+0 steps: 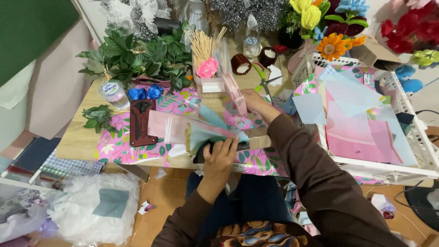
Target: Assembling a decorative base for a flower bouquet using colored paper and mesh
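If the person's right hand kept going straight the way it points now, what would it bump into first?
The right hand points up and left, already gripping a pink tape dispenser. Continuing that way, it would probably meet the clear box of wooden sticks with the pink paper flower first, though depth is hard to judge.

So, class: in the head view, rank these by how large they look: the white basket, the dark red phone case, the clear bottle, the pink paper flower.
1. white basket
2. dark red phone case
3. clear bottle
4. pink paper flower; close to the bottle, so that pair is unsure.
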